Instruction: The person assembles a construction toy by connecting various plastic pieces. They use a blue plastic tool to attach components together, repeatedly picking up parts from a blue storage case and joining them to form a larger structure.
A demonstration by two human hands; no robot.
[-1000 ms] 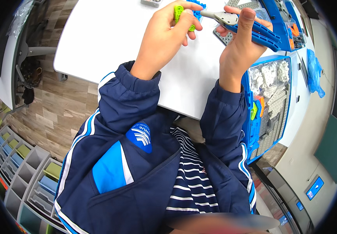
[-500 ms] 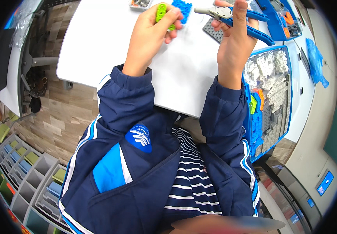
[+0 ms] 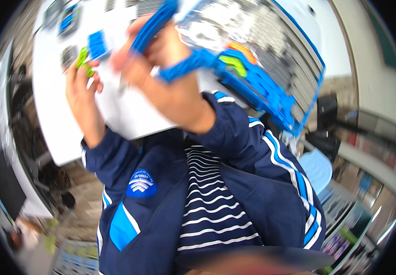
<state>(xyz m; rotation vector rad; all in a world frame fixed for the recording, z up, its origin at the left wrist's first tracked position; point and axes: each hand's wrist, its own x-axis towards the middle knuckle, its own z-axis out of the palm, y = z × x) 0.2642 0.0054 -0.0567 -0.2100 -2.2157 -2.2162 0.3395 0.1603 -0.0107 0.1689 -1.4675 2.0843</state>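
My left hand [image 3: 81,91] pinches a lime-green perforated building piece [image 3: 83,57] above the left part of the white table [image 3: 53,114]. A small tray of blue pieces [image 3: 98,44] lies just beyond it. My right hand [image 3: 175,91], smeared by motion, is closed round pliers with blue handles [image 3: 154,27]. One handle points up and the other slants toward the parts box. The pliers' pale jaws are blurred near the fingertips. Close to this hand, on the right, stands the open blue parts box [image 3: 316,96].
White, grey, blue, orange [image 3: 243,52] and green pieces [image 3: 233,65] fill the box. Further small containers [image 3: 68,57] stand at the far left of the table. A light-blue chair [image 3: 316,169] is at the right, below the box.
My view has turned, so the table and box appear shifted left. My right hand has swung left and nearer with the pliers, toward my left hand. The green piece stays in my left hand.
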